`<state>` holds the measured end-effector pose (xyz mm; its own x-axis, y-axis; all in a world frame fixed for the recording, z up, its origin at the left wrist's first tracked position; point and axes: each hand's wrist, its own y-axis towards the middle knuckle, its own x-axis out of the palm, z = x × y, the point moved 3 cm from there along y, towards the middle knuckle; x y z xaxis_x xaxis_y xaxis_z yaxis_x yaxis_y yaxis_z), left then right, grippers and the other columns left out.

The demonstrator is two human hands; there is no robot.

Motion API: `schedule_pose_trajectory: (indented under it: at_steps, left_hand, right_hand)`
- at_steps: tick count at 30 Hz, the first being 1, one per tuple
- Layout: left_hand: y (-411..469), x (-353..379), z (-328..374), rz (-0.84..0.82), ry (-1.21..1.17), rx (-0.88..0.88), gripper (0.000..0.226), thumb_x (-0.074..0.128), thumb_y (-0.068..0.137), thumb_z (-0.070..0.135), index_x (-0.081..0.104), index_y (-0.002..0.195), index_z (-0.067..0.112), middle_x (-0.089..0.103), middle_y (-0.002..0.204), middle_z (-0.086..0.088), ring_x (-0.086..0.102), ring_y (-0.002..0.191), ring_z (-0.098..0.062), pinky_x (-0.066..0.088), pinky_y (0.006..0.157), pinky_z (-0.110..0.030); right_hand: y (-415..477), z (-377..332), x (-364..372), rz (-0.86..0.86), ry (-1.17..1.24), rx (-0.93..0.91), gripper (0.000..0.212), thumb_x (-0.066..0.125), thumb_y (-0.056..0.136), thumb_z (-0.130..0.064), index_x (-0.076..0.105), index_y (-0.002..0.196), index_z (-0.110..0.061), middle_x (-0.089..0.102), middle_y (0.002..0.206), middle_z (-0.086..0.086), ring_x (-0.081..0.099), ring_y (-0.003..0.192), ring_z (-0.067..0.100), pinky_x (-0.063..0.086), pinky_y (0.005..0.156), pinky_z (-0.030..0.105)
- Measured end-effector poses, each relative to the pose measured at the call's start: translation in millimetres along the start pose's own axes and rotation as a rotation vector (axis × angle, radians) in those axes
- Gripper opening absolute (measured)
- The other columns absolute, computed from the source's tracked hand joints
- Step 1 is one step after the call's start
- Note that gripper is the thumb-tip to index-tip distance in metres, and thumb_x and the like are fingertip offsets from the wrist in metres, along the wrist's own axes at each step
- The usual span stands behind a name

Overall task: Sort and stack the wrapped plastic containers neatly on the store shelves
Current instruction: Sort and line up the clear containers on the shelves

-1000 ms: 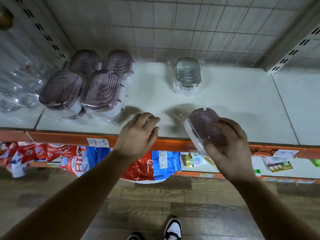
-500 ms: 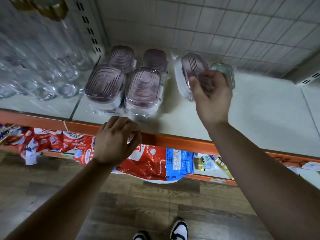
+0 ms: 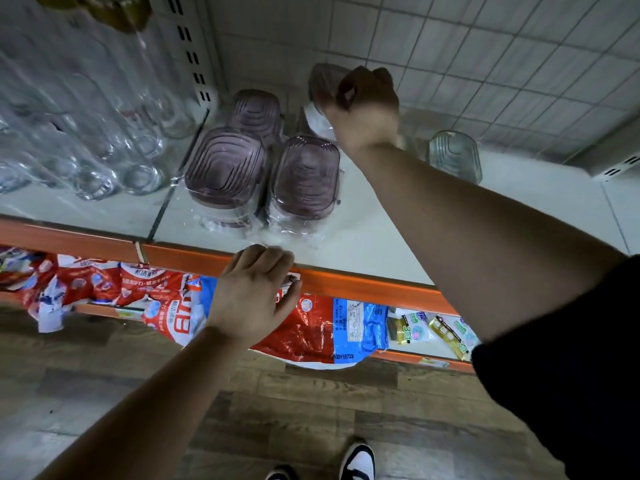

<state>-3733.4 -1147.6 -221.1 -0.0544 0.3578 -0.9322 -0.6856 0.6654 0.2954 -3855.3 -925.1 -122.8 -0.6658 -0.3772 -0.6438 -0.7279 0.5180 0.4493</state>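
Three wrapped purple-lidded containers show on the white shelf (image 3: pixel 381 237): one front left (image 3: pixel 223 168), one front right (image 3: pixel 306 176), one behind (image 3: pixel 258 110). My right hand (image 3: pixel 367 105) reaches to the back of the shelf and grips another purple-lidded container (image 3: pixel 322 86), held tilted above the back right spot of the group; what lies under it is hidden. A clear green-tinted container (image 3: pixel 455 155) stands alone further right. My left hand (image 3: pixel 256 292) rests with curled fingers on the shelf's orange front edge (image 3: pixel 363 287), holding nothing.
Clear glass cups in plastic wrap (image 3: pixel 86 133) fill the shelf section to the left, past a slotted upright (image 3: pixel 188 46). Red and blue bags (image 3: pixel 311 330) lie on the lower shelf. A tiled wall (image 3: pixel 485 57) backs the shelf. My shoes (image 3: pixel 358 460) stand on wood flooring.
My right hand has carried the purple-lidded container further back and left, over the rear of the group. The view has moved closer. My left hand has settled on the shelf edge.
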Motion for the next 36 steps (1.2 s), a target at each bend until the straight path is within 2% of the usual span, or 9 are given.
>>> schedule_pose_trajectory:
  at_steps: [3,7,12,15,18,21,26,30,36]
  left_hand:
    - [0,-5,1,-0.041,0.002,-0.015,0.042,0.049,0.093,0.041,0.07,0.107,0.007,0.068,0.105,-0.005,0.062,0.095,-0.025,0.052,0.076,-0.035]
    - [2,-7,3,-0.108,0.004,-0.046,0.046,0.047,0.092,0.045,0.069,0.108,0.008,0.068,0.105,-0.004,0.062,0.098,-0.024,0.053,0.075,-0.035]
    - [1,-8,3,-0.181,-0.01,-0.074,0.047,0.045,0.091,0.044,0.068,0.111,0.007,0.067,0.108,-0.005,0.061,0.1,-0.026,0.053,0.079,-0.037]
    - [5,-15,9,-0.243,0.001,-0.113,0.049,0.039,0.091,0.04,0.067,0.113,0.006,0.067,0.109,-0.007,0.061,0.1,-0.029,0.052,0.083,-0.039]
    - [11,-27,20,-0.333,-0.015,-0.215,0.043,0.042,0.097,0.036,0.06,0.124,0.008,0.061,0.122,-0.007,0.054,0.112,-0.028,0.043,0.096,-0.04]
    - [8,-45,35,-0.296,-0.029,-0.239,0.04,0.049,0.097,0.031,0.058,0.13,0.01,0.061,0.125,-0.007,0.056,0.114,-0.028,0.043,0.095,-0.04]
    - [-9,-96,63,-0.219,0.04,-0.11,0.039,0.042,0.092,0.032,0.07,0.104,0.008,0.068,0.099,-0.01,0.064,0.088,-0.032,0.05,0.077,-0.04]
    - [-22,-148,83,-0.117,0.065,-0.013,0.039,0.041,0.09,0.034,0.07,0.1,0.01,0.068,0.093,-0.007,0.064,0.081,-0.029,0.049,0.073,-0.037]
    - [-16,-238,119,0.158,0.032,0.147,0.032,0.046,0.092,0.031,0.071,0.1,0.013,0.069,0.089,-0.004,0.064,0.073,-0.027,0.049,0.073,-0.038]
  right_hand:
    - [5,-6,10,-0.112,-0.084,0.014,0.049,0.066,0.084,-0.054,0.066,0.1,-0.008,0.058,0.111,0.013,0.059,0.096,0.033,0.038,0.069,0.029]
    - [-5,-14,16,-0.392,-0.348,-0.014,0.061,0.033,0.103,-0.053,0.057,0.126,-0.002,0.05,0.132,0.02,0.053,0.117,0.035,0.042,0.091,0.035]
    - [-17,-12,-1,-0.409,-0.221,-0.009,0.051,0.035,0.105,-0.04,0.064,0.113,0.001,0.057,0.12,0.025,0.056,0.108,0.039,0.041,0.091,0.036]
    - [-37,-6,-21,-0.343,-0.084,-0.005,0.037,0.043,0.103,-0.033,0.066,0.116,-0.007,0.059,0.119,0.021,0.055,0.112,0.038,0.042,0.093,0.036]
    - [-71,-3,-47,-0.291,0.021,0.022,0.032,0.049,0.1,-0.027,0.067,0.119,-0.009,0.059,0.121,0.018,0.055,0.116,0.036,0.045,0.096,0.036]
    - [-111,-6,-73,-0.313,0.028,0.023,0.037,0.046,0.098,-0.028,0.066,0.12,-0.005,0.062,0.117,0.019,0.057,0.112,0.036,0.046,0.094,0.036]
    - [-162,-24,-131,-0.333,0.005,0.025,0.044,0.042,0.095,-0.033,0.064,0.121,-0.005,0.064,0.117,0.018,0.056,0.11,0.036,0.046,0.093,0.038]
    - [-181,-49,-187,-0.313,-0.012,0.003,0.042,0.043,0.094,-0.032,0.063,0.121,-0.008,0.065,0.118,0.012,0.057,0.111,0.032,0.047,0.09,0.036]
    - [-176,-97,-285,-0.177,-0.085,-0.196,0.038,0.043,0.093,-0.036,0.066,0.111,-0.013,0.068,0.104,0.002,0.061,0.099,0.024,0.052,0.074,0.033]
